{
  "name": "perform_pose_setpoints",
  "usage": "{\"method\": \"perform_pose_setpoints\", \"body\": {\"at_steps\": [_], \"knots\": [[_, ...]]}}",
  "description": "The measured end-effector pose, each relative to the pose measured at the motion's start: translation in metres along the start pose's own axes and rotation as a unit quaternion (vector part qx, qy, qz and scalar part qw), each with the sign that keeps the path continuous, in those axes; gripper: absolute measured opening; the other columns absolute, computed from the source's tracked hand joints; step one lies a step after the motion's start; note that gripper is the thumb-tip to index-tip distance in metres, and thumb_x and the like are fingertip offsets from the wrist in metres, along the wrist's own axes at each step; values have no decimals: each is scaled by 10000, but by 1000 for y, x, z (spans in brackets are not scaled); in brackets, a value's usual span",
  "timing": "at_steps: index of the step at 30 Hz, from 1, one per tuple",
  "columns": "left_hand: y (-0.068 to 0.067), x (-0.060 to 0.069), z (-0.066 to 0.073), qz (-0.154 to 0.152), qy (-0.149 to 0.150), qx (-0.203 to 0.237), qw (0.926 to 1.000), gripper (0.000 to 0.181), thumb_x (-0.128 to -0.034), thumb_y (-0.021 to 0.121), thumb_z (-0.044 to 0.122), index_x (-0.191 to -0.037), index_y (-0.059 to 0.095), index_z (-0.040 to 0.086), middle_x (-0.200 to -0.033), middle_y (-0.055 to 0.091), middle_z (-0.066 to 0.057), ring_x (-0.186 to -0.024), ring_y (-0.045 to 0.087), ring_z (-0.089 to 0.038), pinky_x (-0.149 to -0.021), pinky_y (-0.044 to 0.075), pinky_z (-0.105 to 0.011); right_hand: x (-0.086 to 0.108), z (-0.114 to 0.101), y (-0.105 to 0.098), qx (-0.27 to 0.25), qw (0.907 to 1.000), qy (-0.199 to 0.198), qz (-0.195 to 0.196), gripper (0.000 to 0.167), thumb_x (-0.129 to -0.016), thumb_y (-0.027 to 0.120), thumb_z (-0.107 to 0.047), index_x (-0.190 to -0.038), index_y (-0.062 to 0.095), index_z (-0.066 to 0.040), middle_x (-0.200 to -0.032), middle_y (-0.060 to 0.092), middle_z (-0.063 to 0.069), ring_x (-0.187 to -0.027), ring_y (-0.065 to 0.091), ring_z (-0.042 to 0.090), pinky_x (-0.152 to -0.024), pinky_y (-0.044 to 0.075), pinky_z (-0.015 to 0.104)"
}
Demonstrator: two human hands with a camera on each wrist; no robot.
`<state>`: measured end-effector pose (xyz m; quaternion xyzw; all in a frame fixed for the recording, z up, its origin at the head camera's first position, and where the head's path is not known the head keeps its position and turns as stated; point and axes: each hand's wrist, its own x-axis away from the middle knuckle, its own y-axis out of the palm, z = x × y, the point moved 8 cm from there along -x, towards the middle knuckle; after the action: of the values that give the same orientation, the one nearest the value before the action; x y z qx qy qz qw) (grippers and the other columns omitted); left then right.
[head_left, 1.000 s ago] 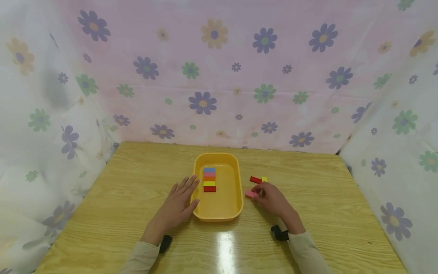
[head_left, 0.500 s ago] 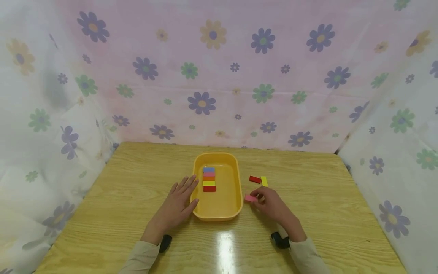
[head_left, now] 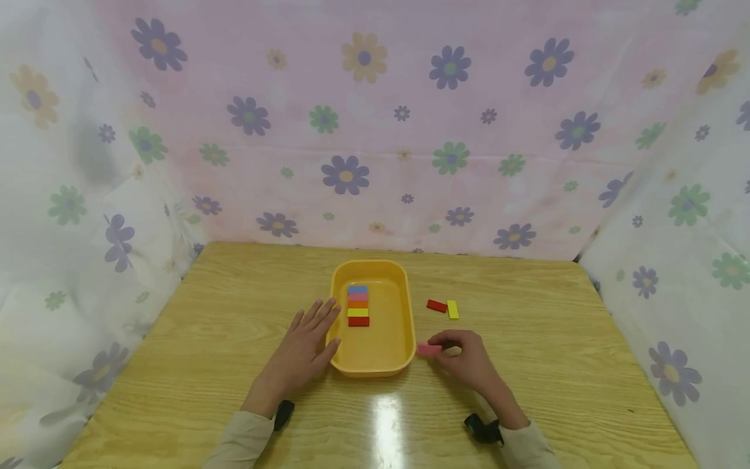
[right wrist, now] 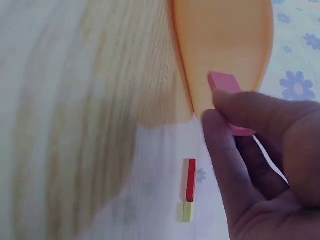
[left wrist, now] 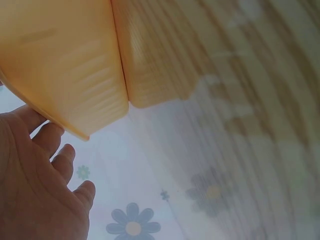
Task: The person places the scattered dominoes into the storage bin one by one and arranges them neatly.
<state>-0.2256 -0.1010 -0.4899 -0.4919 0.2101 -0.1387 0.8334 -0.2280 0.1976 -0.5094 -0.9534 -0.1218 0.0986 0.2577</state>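
Just right of the yellow tray (head_left: pixel 372 374), my right hand (head_left: pixel 469 358) pinches a pink block (head_left: pixel 429 350) between thumb and fingers. The right wrist view shows the pink block (right wrist: pixel 225 82) held near the tray's outer wall (right wrist: pixel 225 35) by my right hand (right wrist: pixel 265 155). My left hand (head_left: pixel 300 352) lies with spread fingers against the tray's left rim; in the left wrist view its fingertips touch the rim (left wrist: pixel 60 122). Inside the tray, a column of blocks runs blue (head_left: pixel 358 289), pink (head_left: pixel 358 297), orange (head_left: pixel 358 304), yellow (head_left: pixel 358 312) and red (head_left: pixel 359 322).
On the table (head_left: pixel 527 312), right of the tray, lie a red block (head_left: pixel 436 305) and a yellow block (head_left: pixel 453 309) close together. Flowered cloth (head_left: pixel 375 130) hangs behind the table and at both sides.
My right hand has drawn toward the front of the table with the pink block, uncovering the yellow block on the table. My left hand has stayed at the tray.
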Motion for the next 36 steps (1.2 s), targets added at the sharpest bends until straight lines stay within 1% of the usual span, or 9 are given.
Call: {"method": "perform_pose_setpoints", "body": {"at_steps": [3,7,10,12,15,18,23,31,36], "knots": [[0,0,0,-2,-4,-17,10000,627,-1044,559,329,-1587,361,87,-1668,295,-70,-1547,234,-347,-1226,167,-627,6,1,-6,-277,9990,56,344,202,-849,762,35,-994,798,-101,-993,773,46,-890,715,200,-819,592,320],[0,0,0,-9,-25,-36,10000,624,-1046,552,338,-1588,362,93,-1670,290,-57,-1551,229,-335,-1230,167,-620,15,0,-12,-759,9935,127,844,166,-875,761,11,-1024,795,-54,-995,775,108,-860,712,147,-713,614,289],[0,0,0,1,-17,-31,10000,623,-1046,551,336,-1586,365,87,-1671,287,-56,-1551,227,-335,-1230,165,-622,20,-2,-15,-1218,9834,114,1340,148,-891,758,-3,-1038,779,4,-990,759,168,-819,702,115,-600,621,321],[0,0,0,-2,-14,-23,10000,622,-1046,551,333,-1585,366,83,-1671,286,-57,-1551,226,-336,-1229,163,-623,24,-2,-17,-1462,9747,181,1680,151,-887,766,-8,-1035,771,20,-985,756,163,-810,701,102,-564,615,332],[1,0,0,-23,-16,4,10000,622,-1049,546,335,-1586,362,81,-1674,279,-56,-1553,221,-338,-1232,157,-621,28,-2,-18,-1583,9643,412,2083,182,-872,784,-13,-1047,761,28,-971,760,84,-794,696,90,-531,595,295],[1,0,-1,-56,-42,18,10000,625,-1052,536,344,-1592,351,89,-1677,270,-50,-1556,212,-332,-1237,148,-613,30,-3,-15,-1692,9559,614,2319,270,-859,796,-9,-1116,736,44,-961,764,11,-789,701,90,-495,547,229],[2,0,-2,-77,-62,14,10000,630,-1053,535,350,-1595,345,92,-1680,265,-50,-1559,204,-325,-1238,145,-614,28,-10,-2,-2012,9484,650,2364,382,-845,810,-11,-1198,689,70,-954,773,-5,-793,721,97,-469,502,188],[2,-1,-2,-32,-49,22,10000,627,-1046,551,335,-1590,357,91,-1673,282,-58,-1551,229,-335,-1235,157,-616,16,-34,22,-2354,9485,191,2110,315,-855,783,25,-1158,714,78,-967,787,66,-800,738,108,-567,602,259],[1,-1,0,-31,-46,4,10000,623,-1048,543,337,-1589,358,88,-1670,286,-63,-1549,234,-340,-1235,161,-615,5,-49,37,-2700,9406,37,2059,298,-846,777,56,-1140,728,62,-974,782,120,-793,741,111,-570,605,260]]}}
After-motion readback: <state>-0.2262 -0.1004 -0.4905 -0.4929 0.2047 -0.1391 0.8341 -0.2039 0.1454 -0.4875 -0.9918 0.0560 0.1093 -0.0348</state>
